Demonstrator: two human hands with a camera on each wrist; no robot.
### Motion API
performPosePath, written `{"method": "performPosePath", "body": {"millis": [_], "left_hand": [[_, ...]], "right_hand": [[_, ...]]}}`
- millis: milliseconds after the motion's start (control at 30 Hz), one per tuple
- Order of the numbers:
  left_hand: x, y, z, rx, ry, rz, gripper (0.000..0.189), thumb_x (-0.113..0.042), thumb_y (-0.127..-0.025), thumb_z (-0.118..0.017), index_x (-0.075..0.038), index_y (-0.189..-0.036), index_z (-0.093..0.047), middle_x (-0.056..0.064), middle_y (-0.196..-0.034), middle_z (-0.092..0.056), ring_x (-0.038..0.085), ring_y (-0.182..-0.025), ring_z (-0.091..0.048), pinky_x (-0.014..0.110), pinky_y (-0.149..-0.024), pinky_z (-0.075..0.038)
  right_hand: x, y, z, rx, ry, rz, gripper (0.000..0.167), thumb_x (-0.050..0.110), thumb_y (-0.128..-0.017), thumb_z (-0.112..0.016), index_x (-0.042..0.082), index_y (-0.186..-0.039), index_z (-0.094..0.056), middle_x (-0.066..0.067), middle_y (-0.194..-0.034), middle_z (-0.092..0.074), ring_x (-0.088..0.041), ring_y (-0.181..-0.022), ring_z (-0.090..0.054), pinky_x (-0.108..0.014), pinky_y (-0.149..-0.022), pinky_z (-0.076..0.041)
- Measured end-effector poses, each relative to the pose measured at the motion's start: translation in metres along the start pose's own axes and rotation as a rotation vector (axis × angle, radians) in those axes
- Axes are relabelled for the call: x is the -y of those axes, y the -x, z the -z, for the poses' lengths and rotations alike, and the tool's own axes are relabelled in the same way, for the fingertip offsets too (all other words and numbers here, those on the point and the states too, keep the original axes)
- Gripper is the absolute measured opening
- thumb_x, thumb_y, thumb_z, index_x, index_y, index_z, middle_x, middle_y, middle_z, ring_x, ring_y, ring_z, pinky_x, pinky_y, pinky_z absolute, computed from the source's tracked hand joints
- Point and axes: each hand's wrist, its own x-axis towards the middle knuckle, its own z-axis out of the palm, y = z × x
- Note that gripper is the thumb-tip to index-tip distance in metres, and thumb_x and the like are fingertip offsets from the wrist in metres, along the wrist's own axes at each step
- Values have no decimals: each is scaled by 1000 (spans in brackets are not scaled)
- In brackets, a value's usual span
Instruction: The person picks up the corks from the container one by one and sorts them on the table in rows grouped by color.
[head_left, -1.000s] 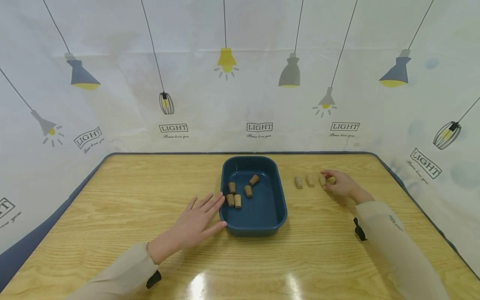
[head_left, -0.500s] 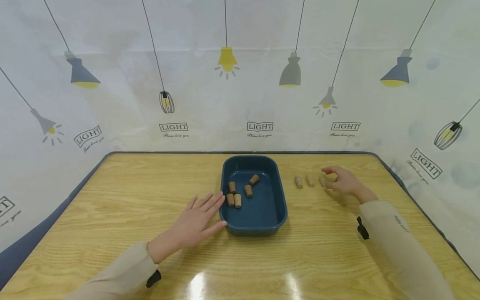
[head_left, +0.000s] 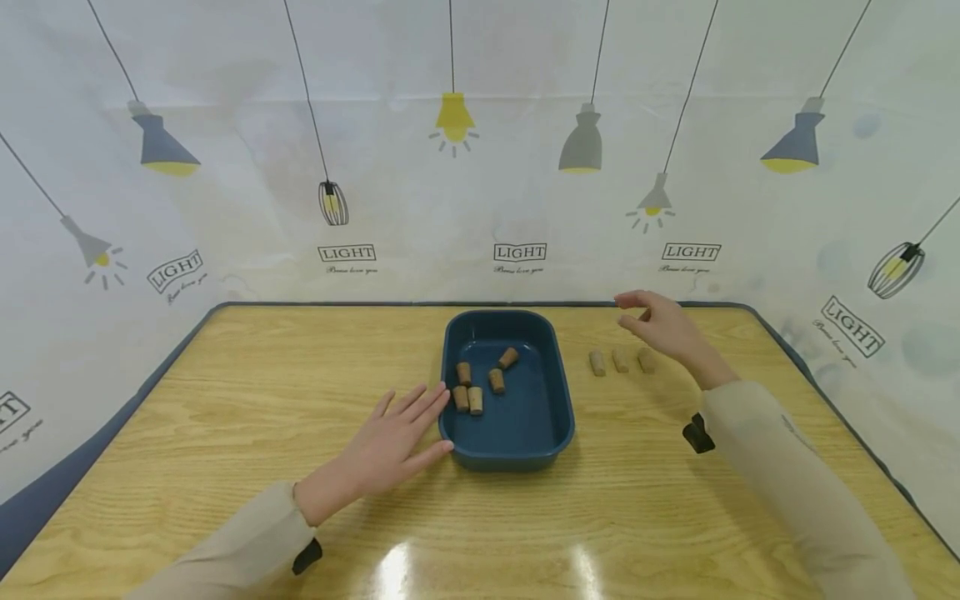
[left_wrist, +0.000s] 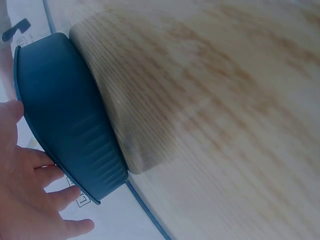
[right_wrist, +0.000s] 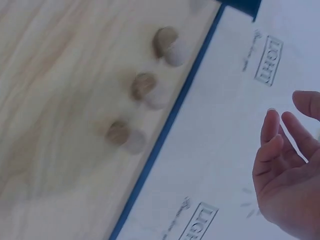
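The right hand hovers above the table, fingers relaxed and loosely spread, holding nothing, just over the far end of a short row of three corks that lie side by side on the wood to the right of the blue tray. The corks rest near one another without touching (the right wrist view shows them blurred, but apart). The left hand lies flat on the table with straight, splayed fingers, its fingertips against the tray's near left wall. Inside the tray, toward its left half, five more corks lie scattered, two of them side by side at the left wall.
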Motion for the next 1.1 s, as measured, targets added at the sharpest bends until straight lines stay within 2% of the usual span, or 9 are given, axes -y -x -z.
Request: {"method": "performPosePath", "body": {"millis": [133,367,600,833,1100], "left_hand": [[0,0,0,-2,-1,-4,67,-54,-91,-29,-7,-140,-25,7,-143,-23,27,-128,-20,53,-98,-13],[0,0,0,2,-5,-1,68,-54,-91,-29,-8,-140,-24,5,-143,-22,24,-129,-18,53,-99,-13],[0,0,0,-4,-10,-2,68,-54,-91,-29,-8,-140,-25,5,-143,-22,25,-129,-19,52,-99,-14],[0,0,1,-5,-6,-1,68,-54,-91,-30,-8,-140,-25,5,-143,-22,23,-129,-17,52,-99,-13],[1,0,0,-8,-9,-11,68,-54,-91,-29,-7,-139,-26,6,-143,-23,26,-128,-21,53,-98,-15]], "right_hand": [[23,-13,-4,-4,-44,29,36,22,-91,-51,4,-122,-49,-16,-115,-51,-23,-73,-55,-35,-61,-45],[67,-37,-9,-29,-49,77,34,23,-89,-53,6,-119,-53,-13,-112,-54,-22,-73,-51,-35,-61,-42],[105,-57,-23,19,-78,78,32,19,-89,-53,6,-118,-54,-12,-109,-55,-23,-76,-52,-35,-64,-44],[125,-70,-47,56,-130,72,29,18,-88,-54,5,-115,-56,-10,-103,-57,-22,-78,-55,-32,-66,-46],[139,-77,-77,117,-205,86,28,17,-87,-56,5,-113,-57,-9,-98,-59,-22,-70,-59,-30,-62,-48]]}}
